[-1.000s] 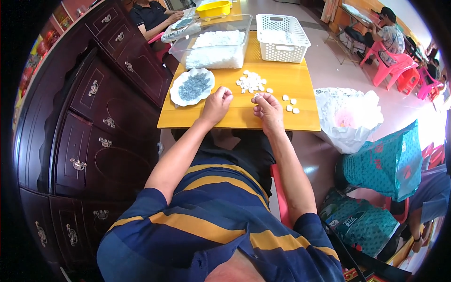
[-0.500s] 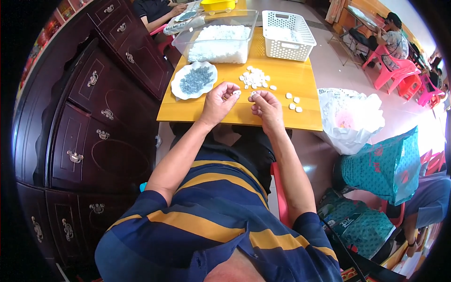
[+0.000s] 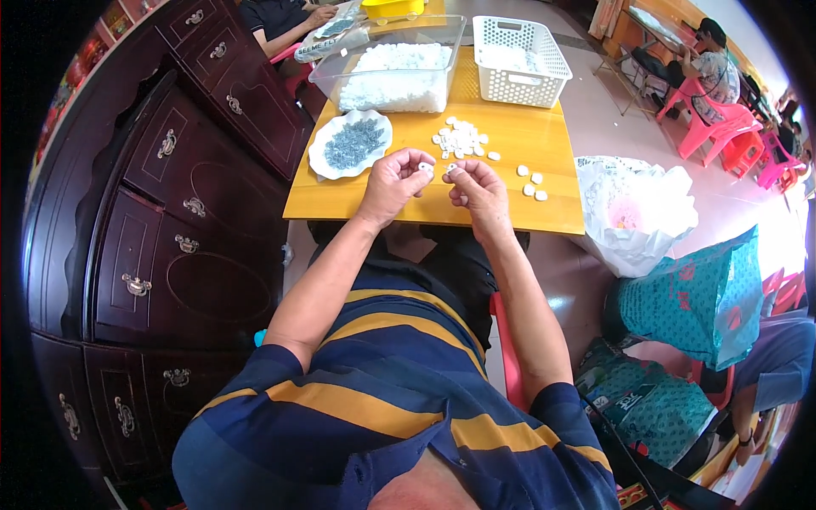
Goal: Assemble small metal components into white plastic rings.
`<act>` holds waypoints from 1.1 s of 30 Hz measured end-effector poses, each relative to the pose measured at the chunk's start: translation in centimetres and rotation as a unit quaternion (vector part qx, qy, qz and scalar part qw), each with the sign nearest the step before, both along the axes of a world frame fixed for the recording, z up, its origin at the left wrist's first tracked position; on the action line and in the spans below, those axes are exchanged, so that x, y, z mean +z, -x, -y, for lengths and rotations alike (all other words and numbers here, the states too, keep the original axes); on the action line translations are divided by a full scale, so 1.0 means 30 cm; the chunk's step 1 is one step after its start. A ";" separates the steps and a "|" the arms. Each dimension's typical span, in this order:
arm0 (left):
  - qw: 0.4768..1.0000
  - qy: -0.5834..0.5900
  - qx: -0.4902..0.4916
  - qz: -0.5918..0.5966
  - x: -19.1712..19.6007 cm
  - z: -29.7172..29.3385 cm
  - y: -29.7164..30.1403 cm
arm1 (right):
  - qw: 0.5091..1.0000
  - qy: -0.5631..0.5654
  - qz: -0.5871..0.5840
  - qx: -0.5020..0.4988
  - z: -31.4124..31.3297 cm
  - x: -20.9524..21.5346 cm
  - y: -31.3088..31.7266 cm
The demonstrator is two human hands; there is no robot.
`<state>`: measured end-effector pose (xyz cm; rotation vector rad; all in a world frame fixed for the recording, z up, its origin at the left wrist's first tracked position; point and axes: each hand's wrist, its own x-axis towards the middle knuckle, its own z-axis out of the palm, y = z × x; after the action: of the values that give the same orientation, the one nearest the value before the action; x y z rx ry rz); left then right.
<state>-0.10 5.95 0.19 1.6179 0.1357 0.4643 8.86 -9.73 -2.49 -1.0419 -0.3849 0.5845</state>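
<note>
My left hand (image 3: 396,180) and my right hand (image 3: 476,184) are raised side by side over the near edge of the yellow wooden table (image 3: 357,201). Each pinches a small white round piece (image 3: 425,167) between its fingertips, and the two pieces almost touch. Just beyond my hands lies a loose pile of white pieces (image 3: 461,139). A few more white pieces (image 3: 530,180) lie to the right. A white scalloped plate (image 3: 321,159) with small grey parts sits to the left of my left hand.
A clear tub (image 3: 327,83) of white pieces and a white slotted basket (image 3: 518,51) stand at the table's far side. A dark wooden cabinet (image 3: 170,204) runs along the left. White and teal bags (image 3: 688,289) sit on the floor at right. Other people sit beyond.
Both hands have lifted off the table and come together, each pinching a white piece. The view has shifted slightly.
</note>
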 end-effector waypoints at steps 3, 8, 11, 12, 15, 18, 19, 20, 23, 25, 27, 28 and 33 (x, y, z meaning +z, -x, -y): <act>0.998 0.063 -0.018 -0.006 0.003 -0.010 0.004 | 1.000 -0.001 -0.022 -0.007 0.003 -0.003 -0.004; 0.997 0.076 -0.018 -0.011 -0.028 -0.015 0.006 | 0.999 -0.010 -0.031 -0.005 0.009 -0.008 -0.014; 0.994 0.101 -0.017 -0.039 -0.024 0.004 0.006 | 0.999 -0.011 -0.033 -0.006 0.010 -0.011 -0.016; 0.991 0.122 -0.013 -0.058 -0.020 0.013 0.005 | 0.999 -0.009 -0.034 -0.008 0.009 -0.013 -0.016; 0.990 0.117 -0.028 -0.078 -0.028 0.002 0.016 | 0.999 -0.005 -0.030 -0.011 0.002 -0.005 -0.005; 0.994 0.087 -0.002 -0.068 -0.041 -0.010 0.021 | 0.999 -0.013 -0.034 -0.006 0.001 -0.014 -0.008; 0.994 0.087 -0.003 -0.068 -0.049 -0.022 0.022 | 0.999 -0.013 -0.034 -0.007 0.000 -0.016 -0.010; 0.995 0.082 -0.007 -0.059 -0.056 -0.033 0.020 | 0.999 -0.015 -0.034 -0.005 -0.002 -0.019 -0.012; 0.997 0.068 -0.011 -0.045 -0.063 -0.029 0.015 | 0.999 -0.016 -0.033 -0.001 -0.002 -0.023 -0.014; 0.997 0.058 -0.009 -0.039 -0.058 -0.017 0.013 | 0.999 -0.016 -0.033 -0.001 -0.001 -0.022 -0.015; 0.997 0.059 -0.017 -0.043 -0.051 -0.007 0.011 | 0.999 -0.010 -0.037 -0.008 0.001 -0.019 -0.016; 0.997 0.059 -0.016 -0.042 -0.056 -0.009 0.010 | 0.999 -0.010 -0.037 -0.008 0.001 -0.021 -0.018; 0.999 0.015 -0.015 -0.031 -0.089 -0.025 0.009 | 0.999 -0.011 -0.044 0.000 0.002 -0.021 -0.017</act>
<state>-0.36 6.70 -2.49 1.6027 0.1642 0.3875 9.39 -9.80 -3.11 -0.9910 -0.3129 0.6221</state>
